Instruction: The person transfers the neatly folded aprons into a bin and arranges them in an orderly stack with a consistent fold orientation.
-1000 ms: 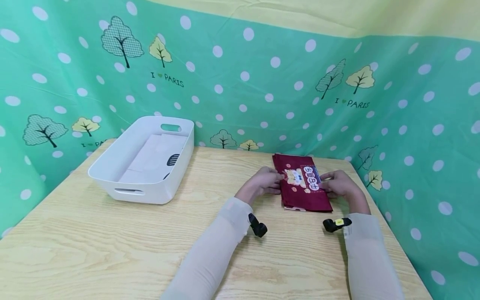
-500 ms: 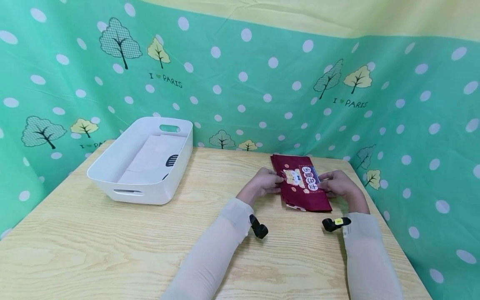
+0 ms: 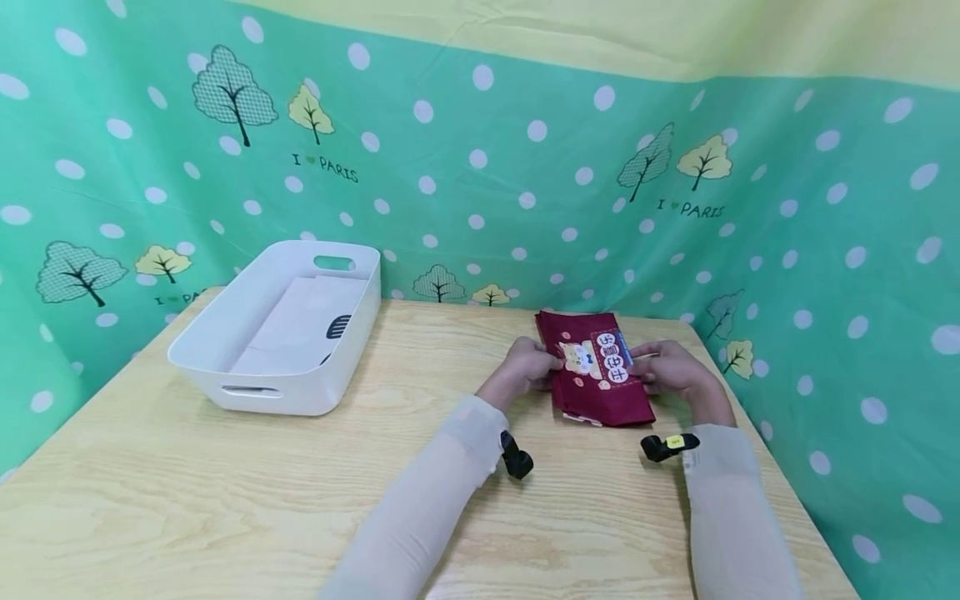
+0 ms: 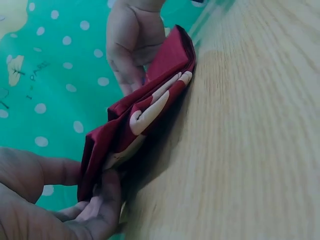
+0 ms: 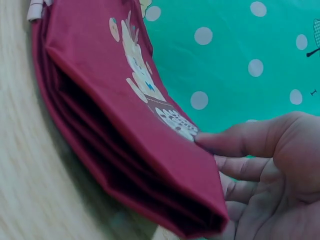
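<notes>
A folded maroon cloth point(image 3: 588, 396), printed with a cartoon bear and white lettering, is at the table's back right. My left hand point(image 3: 527, 364) pinches its left edge, thumb on top and fingers tucked below, as the left wrist view shows. At the opposite edge my right hand point(image 3: 670, 371) grips the cloth, thumb on the printed face point(image 5: 172, 120) and the other fingers behind the edge. Between the hands the cloth bows slightly, and its layers show from the near side. Pale printed fabric point(image 4: 150, 107) peeks out between the folds.
A white plastic basket point(image 3: 262, 392) with cut-out handles stands at the back left of the wooden table point(image 3: 225, 500). Flat pale folded pieces point(image 3: 300, 321) with a black print lie in it. A green dotted curtain point(image 3: 450, 192) hangs along the back and right side.
The head view has shifted slightly, moving the basket and cloth a little left and down in the picture. Both hands keep hold of the same cloth edges.
</notes>
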The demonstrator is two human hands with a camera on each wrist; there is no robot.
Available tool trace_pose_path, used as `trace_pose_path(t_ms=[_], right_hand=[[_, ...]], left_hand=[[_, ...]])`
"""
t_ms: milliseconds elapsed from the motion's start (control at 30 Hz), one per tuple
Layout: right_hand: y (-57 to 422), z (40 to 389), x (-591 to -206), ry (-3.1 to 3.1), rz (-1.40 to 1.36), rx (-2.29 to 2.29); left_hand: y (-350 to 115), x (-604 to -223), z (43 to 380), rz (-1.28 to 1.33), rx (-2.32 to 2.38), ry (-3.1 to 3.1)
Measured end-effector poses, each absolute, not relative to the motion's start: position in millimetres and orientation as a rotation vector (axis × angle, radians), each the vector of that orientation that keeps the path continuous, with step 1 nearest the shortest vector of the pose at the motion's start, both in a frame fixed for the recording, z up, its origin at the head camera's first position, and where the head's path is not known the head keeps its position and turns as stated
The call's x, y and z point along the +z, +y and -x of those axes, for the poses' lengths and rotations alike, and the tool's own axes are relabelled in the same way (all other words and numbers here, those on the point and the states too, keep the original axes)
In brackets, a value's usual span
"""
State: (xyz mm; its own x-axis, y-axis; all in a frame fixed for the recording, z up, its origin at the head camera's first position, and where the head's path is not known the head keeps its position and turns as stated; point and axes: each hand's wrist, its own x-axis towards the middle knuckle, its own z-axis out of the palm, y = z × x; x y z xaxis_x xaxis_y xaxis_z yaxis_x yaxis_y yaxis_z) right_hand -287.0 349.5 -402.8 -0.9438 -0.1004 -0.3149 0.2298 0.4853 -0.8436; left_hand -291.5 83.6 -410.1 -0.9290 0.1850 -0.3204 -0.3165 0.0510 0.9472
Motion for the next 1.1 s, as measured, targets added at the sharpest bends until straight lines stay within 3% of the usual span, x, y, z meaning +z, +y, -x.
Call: trace_pose_path(t_ms=[1100], right_hand=[[329.5, 290.4, -380.3, 2.407, -0.003, -1.587]], left_hand=[[69.7, -391.0, 301.8, 0.068, 1.935, 2.079]])
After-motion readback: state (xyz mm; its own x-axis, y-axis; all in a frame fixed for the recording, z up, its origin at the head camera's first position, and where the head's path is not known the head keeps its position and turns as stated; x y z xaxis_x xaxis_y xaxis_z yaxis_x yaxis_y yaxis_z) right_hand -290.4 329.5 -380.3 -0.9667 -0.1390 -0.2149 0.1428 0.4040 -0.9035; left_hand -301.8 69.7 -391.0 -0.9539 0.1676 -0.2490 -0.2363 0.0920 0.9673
